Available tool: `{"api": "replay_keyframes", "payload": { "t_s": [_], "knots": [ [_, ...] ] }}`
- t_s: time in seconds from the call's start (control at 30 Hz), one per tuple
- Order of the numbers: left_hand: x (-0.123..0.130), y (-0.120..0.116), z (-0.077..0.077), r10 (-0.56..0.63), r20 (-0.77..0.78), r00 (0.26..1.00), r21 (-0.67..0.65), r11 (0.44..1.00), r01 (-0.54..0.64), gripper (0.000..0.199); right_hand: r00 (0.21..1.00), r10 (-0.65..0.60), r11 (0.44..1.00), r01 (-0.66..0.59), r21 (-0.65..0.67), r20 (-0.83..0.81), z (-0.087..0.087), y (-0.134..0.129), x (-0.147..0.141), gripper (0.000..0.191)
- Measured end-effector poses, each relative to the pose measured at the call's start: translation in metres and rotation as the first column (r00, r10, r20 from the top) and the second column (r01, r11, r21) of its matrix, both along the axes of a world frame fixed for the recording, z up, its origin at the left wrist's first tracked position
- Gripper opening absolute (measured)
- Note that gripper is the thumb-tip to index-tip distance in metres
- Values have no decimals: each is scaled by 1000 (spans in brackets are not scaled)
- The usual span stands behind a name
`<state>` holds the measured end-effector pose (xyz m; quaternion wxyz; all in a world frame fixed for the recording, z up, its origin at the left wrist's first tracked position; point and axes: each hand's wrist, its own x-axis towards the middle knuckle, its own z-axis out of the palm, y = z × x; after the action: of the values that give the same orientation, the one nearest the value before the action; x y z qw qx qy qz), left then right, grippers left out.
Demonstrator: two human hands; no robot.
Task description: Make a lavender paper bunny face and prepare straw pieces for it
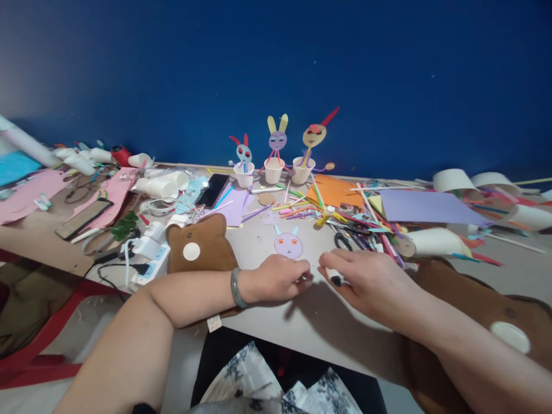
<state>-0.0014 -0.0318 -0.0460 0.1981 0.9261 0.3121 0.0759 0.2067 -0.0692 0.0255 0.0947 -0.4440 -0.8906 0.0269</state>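
A purple paper rabbit face (288, 246) with pale blue ears, orange eyes and a drawn mouth lies on the table, just beyond my hands. My left hand (280, 278), with a green bangle at its wrist, is closed with the fingertips pinched together; what they hold, if anything, is too small to make out. Facing it across a small gap, my right hand (368, 279) is closed around a small white object with a black end (335, 280), mostly hidden by the fingers.
Three paper cups, each bearing a paper-faced figure (278, 140), stand against the blue wall. Scissors (342, 240) and colored sticks lie beyond my right hand. Brown cushions (200, 244) flank me. A power strip (152, 265) and a phone (213, 191) sit to the left, purple paper (431, 207) right.
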Motion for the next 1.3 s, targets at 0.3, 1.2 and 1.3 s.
{"api": "replay_keyframes", "payload": {
  "t_s": [0.3,1.2,1.3],
  "knots": [
    [-1,-4,0,-496,-85,864,265,825,500,11,800,-160,922,331,-202,578,9,8,-20,30],
    [4,-11,9,-582,32,812,325,775,542,42,918,-59,977,134,-166,392,-42,21,-31,59],
    [2,-11,10,-515,116,850,315,830,460,43,949,12,977,55,-204,315,-44,19,-33,52]
  ]
}}
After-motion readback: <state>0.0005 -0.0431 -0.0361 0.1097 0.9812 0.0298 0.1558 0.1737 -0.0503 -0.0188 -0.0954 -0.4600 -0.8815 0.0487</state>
